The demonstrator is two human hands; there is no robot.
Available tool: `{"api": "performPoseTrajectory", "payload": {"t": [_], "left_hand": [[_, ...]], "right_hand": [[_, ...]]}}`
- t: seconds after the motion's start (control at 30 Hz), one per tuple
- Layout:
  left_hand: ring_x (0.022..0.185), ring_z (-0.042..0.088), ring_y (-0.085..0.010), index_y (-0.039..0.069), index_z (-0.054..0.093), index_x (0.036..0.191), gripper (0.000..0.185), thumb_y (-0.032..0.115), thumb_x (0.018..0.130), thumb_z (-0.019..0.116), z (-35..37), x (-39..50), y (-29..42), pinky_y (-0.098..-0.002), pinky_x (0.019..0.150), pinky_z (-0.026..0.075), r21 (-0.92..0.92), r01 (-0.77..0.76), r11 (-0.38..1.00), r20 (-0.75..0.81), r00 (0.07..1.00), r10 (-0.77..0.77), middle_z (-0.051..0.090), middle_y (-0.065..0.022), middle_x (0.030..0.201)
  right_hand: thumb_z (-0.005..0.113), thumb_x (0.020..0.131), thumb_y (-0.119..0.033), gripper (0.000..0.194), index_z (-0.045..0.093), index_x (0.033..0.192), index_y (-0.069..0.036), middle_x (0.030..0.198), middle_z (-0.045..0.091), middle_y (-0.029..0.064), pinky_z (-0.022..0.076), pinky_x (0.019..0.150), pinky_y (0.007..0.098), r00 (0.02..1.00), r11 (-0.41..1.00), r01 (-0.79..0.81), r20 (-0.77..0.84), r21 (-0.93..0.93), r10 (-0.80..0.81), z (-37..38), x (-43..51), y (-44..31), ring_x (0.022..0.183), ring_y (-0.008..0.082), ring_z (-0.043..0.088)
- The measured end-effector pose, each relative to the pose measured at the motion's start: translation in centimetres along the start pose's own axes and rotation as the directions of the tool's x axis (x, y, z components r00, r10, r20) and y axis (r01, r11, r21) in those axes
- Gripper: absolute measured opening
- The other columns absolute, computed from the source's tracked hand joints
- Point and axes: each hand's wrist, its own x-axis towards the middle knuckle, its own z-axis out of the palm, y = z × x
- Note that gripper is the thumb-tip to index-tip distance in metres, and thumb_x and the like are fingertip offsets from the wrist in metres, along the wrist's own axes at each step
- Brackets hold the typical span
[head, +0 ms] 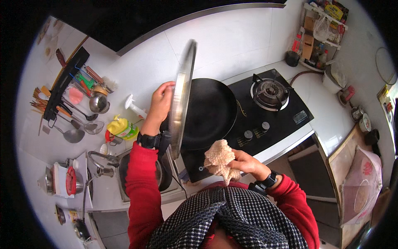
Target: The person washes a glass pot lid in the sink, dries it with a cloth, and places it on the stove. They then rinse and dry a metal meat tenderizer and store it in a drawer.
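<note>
My left hand (163,101) grips a round pan lid (183,99), probably by a knob hidden behind it. The lid is tilted nearly on edge, its rim blurred, above the left side of a black wok (210,112). That wok sits on the left part of a black gas hob (273,124). A crumpled beige cloth (220,157) is pinched in my right hand (247,162), in front of the hob's front edge, to the right of the lid.
At the left stand a sink (124,186), a curved tap (104,165) and a yellow detergent bottle (122,128). Utensils hang from a wall rack (67,82). A bare burner (270,90) is at the right. The range hood's edge (199,17) crosses above.
</note>
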Motion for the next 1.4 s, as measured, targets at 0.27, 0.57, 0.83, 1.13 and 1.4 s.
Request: {"api": "performPoseTrajectory", "payload": {"t": [0.27, 0.57, 0.83, 1.13, 1.4], "left_hand": [[0.072, 0.054, -0.0308, 0.004, 0.059, 0.086, 0.013, 0.012, 0.08, 0.052, 5.2, 1.6, -3.2, -0.0358, 0.066, 0.045, 0.359, -0.317, 0.878, 0.175, 0.947, 0.27, 0.054, -0.0154, 0.077], [0.069, 0.054, -0.0311, 0.003, 0.058, 0.088, 0.014, 0.014, 0.08, 0.054, 6.6, 1.6, -5.6, -0.0377, 0.062, 0.045, 0.493, -0.372, 0.787, 0.307, 0.92, 0.242, 0.051, -0.0147, 0.08], [0.07, 0.053, -0.0331, 0.004, 0.058, 0.09, 0.016, 0.016, 0.079, 0.055, 6.2, 1.6, -6.1, -0.0405, 0.063, 0.045, 0.537, -0.391, 0.747, 0.378, 0.904, 0.201, 0.05, -0.0151, 0.081], [0.088, 0.054, -0.0327, 0.003, 0.054, 0.104, 0.03, 0.018, 0.078, 0.057, 4.6, 1.7, -4.3, -0.0372, 0.076, 0.045, 0.443, -0.362, 0.82, 0.436, 0.886, 0.156, 0.05, -0.017, 0.102], [0.067, 0.053, -0.009, 0.0, 0.052, 0.105, 0.026, 0.009, 0.081, 0.054, -1.3, -6.1, 0.3, -0.0235, 0.06, 0.045, 0.176, -0.083, 0.981, 0.424, 0.906, 0.0, 0.057, -0.0072, 0.096]], "right_hand": [[0.05, 0.08, -0.012, 0.048, 0.035, 0.125, 0.001, 0.115, 0.051, 0.0078, 0.0361, 0.091, 0.0284, 0.983, 0.999, 0.016, -0.185, 0.044, -0.007, -1.7, -3.6, 0.1, 0.105, 0.0149, 0.048], [0.051, 0.081, -0.015, 0.051, 0.034, 0.126, 0.001, 0.116, 0.051, 0.0074, 0.0358, 0.092, 0.0286, 0.972, 0.997, 0.038, -0.235, 0.069, -0.021, -2.1, -4.2, 0.3, 0.106, 0.0145, 0.047], [0.053, 0.081, -0.015, 0.051, 0.034, 0.126, 0.001, 0.114, 0.052, 0.0081, 0.0373, 0.09, 0.0288, 0.975, 0.997, 0.047, -0.213, -0.055, -0.058, -2.1, -2.0, -1.7, 0.104, 0.015, 0.049], [0.052, 0.077, -0.009, 0.055, 0.032, 0.127, 0.002, 0.107, 0.055, 0.0117, 0.0429, 0.084, 0.0293, 0.867, 0.828, 0.197, -0.3, -0.525, -0.397, -6.1, 2.9, -6.3, 0.098, 0.0166, 0.052], [0.057, 0.073, -0.014, 0.048, 0.044, 0.119, -0.007, 0.103, 0.053, 0.0188, 0.0462, 0.076, 0.0375, 0.839, 0.139, -0.159, -0.208, -0.977, -0.502, -10.8, 12.6, -8.5, 0.091, 0.0367, 0.053]]}}
